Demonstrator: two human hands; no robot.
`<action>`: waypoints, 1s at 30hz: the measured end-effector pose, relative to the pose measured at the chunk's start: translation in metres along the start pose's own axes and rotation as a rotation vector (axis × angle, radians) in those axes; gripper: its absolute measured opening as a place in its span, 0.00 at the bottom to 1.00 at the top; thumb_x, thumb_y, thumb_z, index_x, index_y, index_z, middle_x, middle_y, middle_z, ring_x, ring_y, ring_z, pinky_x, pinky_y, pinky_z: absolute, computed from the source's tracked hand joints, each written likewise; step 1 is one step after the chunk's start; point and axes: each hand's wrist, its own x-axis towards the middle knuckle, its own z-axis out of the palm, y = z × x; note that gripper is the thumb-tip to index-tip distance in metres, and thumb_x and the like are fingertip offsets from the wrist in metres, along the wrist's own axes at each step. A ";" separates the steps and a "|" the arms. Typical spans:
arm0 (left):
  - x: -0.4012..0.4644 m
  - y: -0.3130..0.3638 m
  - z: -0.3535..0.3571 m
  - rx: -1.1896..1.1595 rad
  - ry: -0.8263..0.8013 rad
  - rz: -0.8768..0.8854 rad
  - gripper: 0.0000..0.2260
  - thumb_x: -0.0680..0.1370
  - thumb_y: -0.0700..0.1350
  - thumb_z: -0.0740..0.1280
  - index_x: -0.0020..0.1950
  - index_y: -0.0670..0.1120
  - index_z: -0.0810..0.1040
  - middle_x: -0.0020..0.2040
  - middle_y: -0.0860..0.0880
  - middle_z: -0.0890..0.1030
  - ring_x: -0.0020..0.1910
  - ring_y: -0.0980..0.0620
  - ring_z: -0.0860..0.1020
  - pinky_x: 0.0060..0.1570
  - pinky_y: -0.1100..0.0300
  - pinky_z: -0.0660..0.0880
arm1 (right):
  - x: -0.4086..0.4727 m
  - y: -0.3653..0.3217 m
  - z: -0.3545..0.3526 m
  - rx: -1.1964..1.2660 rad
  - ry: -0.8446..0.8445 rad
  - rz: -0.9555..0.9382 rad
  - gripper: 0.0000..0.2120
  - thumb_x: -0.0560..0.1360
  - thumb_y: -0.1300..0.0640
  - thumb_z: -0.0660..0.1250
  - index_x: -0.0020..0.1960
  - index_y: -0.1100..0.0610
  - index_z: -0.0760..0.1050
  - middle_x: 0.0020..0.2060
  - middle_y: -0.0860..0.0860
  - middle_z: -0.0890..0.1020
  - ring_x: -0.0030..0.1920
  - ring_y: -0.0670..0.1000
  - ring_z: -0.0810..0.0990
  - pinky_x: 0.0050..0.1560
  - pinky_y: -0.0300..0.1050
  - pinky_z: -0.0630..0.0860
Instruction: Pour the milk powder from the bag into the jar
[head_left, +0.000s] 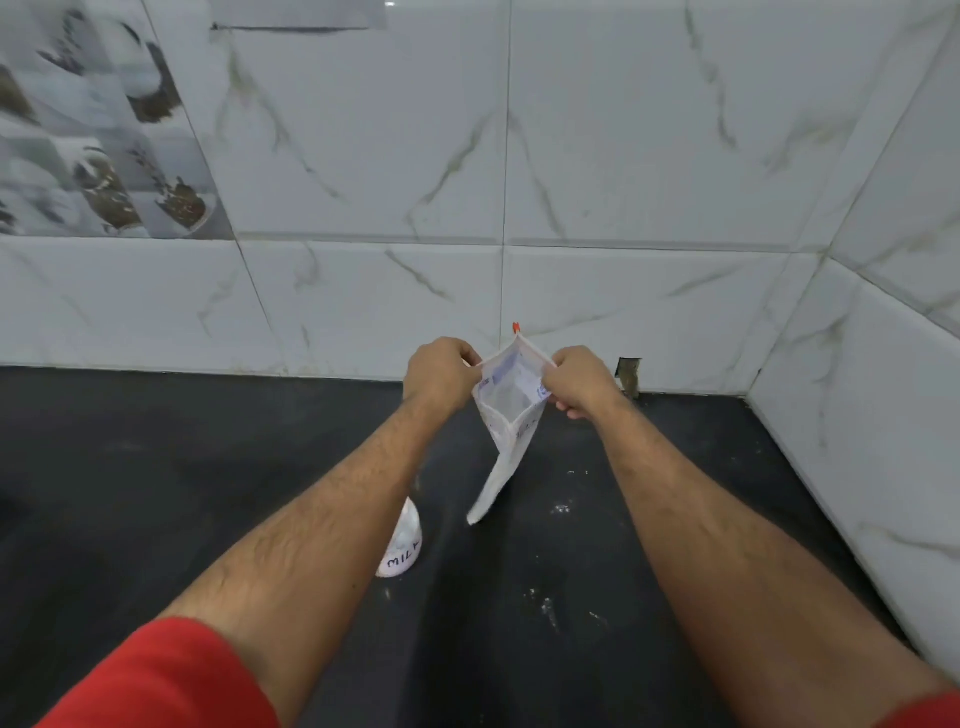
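A white milk powder bag (506, 415) hangs upright above the black counter, its mouth pulled wide so I look down into it. My left hand (441, 371) pinches the left edge of the mouth and my right hand (579, 382) pinches the right edge. The bag's bottom corner nearly reaches the counter. A clear jar (402, 540) with white powder inside and "MILK" written on it stands on the counter below my left forearm, which hides most of it.
The black counter (156, 493) runs to white marble-look wall tiles at the back and on the right, forming a corner. Specks of spilled white powder (561, 506) lie on the counter right of the bag. A small hole (628, 374) shows in the back wall.
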 end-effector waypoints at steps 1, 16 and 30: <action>0.002 -0.005 -0.009 0.008 0.011 0.001 0.05 0.73 0.43 0.67 0.43 0.49 0.83 0.40 0.47 0.86 0.33 0.47 0.82 0.42 0.53 0.83 | 0.000 -0.005 -0.006 0.001 0.020 -0.016 0.08 0.73 0.64 0.61 0.42 0.56 0.78 0.35 0.56 0.84 0.31 0.52 0.79 0.30 0.42 0.77; -0.029 -0.059 -0.022 -0.220 -0.259 0.012 0.28 0.70 0.47 0.68 0.71 0.47 0.74 0.61 0.49 0.82 0.58 0.49 0.80 0.60 0.52 0.77 | -0.042 -0.044 0.012 -0.198 -0.028 -0.071 0.11 0.76 0.62 0.63 0.38 0.57 0.80 0.24 0.53 0.80 0.28 0.54 0.80 0.35 0.48 0.83; -0.069 -0.088 -0.010 0.087 -0.181 0.283 0.13 0.77 0.41 0.63 0.51 0.54 0.85 0.44 0.54 0.86 0.42 0.52 0.82 0.45 0.49 0.81 | -0.075 -0.028 0.032 -0.296 0.240 -0.133 0.16 0.73 0.66 0.60 0.49 0.56 0.84 0.44 0.55 0.86 0.43 0.57 0.80 0.42 0.44 0.76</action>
